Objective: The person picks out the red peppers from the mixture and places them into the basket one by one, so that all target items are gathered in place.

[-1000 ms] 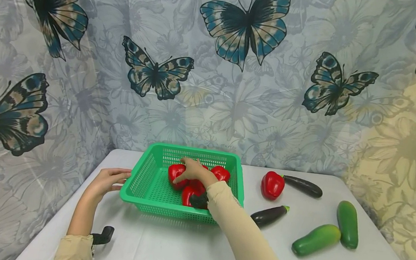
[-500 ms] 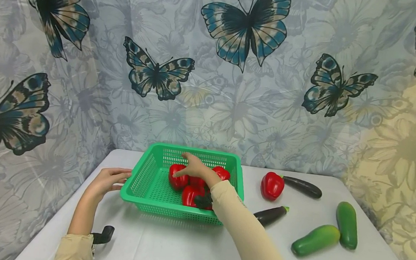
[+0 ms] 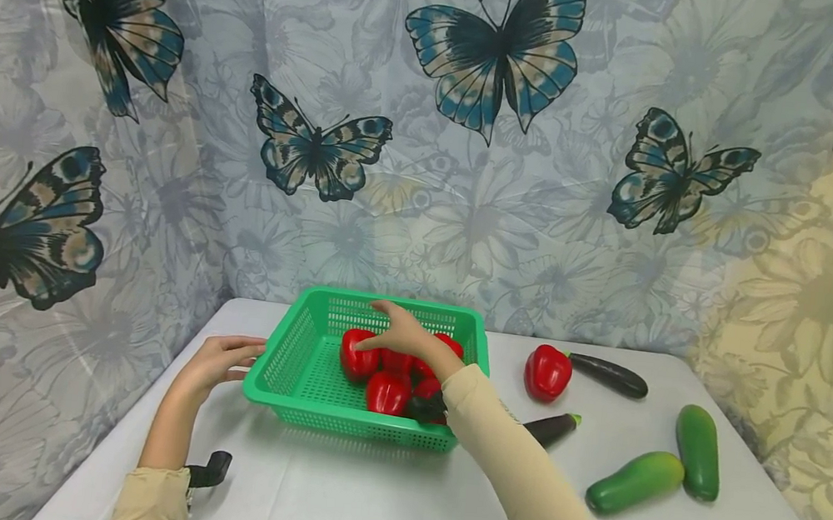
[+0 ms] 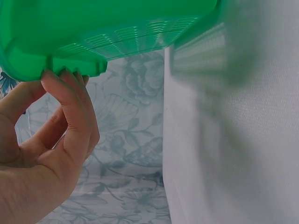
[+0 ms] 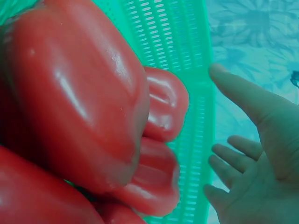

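Observation:
A green plastic basket [image 3: 282, 402] with slotted walls stands on the white table. Several red bell peppers [image 3: 359, 357] lie together in its middle and right part; they fill the left of the right wrist view, bell pepper [image 5: 84, 93]. My left hand [image 3: 222, 363] is at the basket's left rim; in the left wrist view its bent fingers [image 4: 70, 102] hold the rim's lip at their tips. Over the peppers is my right hand [image 3: 409, 333], thumb and fingers spread, holding nothing. In the right wrist view the hand [image 5: 261, 158] is apart from the peppers. My right forearm covers part of the basket's right side.
Right of the basket lie another red bell pepper [image 3: 548, 373], a dark eggplant [image 3: 610, 376] behind it and a second eggplant [image 3: 552, 429], partly behind my right sleeve. Two long green fruits [image 3: 636, 482] lie farther right. A butterfly-print cloth [image 3: 464, 239] hangs behind the table.
My right hand has lifted off the peppers and drawn slightly right and up, its fingers spreading. More of the peppers shows now. The left hand stays at the rim.

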A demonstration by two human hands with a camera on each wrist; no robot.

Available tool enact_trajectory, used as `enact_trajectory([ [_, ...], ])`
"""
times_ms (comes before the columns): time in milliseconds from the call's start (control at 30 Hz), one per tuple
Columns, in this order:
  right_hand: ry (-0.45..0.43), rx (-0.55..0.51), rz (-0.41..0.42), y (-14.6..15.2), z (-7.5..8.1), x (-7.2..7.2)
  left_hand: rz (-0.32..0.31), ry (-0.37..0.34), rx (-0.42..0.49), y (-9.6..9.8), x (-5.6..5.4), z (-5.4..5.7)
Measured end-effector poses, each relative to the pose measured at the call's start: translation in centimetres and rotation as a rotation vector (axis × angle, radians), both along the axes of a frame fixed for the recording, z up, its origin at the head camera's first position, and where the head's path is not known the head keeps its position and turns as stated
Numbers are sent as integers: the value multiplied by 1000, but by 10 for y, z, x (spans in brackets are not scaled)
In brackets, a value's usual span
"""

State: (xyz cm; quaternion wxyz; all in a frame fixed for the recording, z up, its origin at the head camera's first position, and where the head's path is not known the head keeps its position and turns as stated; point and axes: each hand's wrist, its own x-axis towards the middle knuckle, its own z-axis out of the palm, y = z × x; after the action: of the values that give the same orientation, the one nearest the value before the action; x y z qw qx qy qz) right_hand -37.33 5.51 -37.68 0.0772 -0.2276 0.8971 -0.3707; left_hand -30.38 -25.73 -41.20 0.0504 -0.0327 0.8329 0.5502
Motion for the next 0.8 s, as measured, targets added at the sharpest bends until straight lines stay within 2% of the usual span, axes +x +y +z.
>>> enact_trajectory([
  [400,-6,-52,-4,24,12,15,7,-1,-3,1,-1,0],
  [800,31,-89,-49,57,17,22,-7,4,-17,2,1,1],
])
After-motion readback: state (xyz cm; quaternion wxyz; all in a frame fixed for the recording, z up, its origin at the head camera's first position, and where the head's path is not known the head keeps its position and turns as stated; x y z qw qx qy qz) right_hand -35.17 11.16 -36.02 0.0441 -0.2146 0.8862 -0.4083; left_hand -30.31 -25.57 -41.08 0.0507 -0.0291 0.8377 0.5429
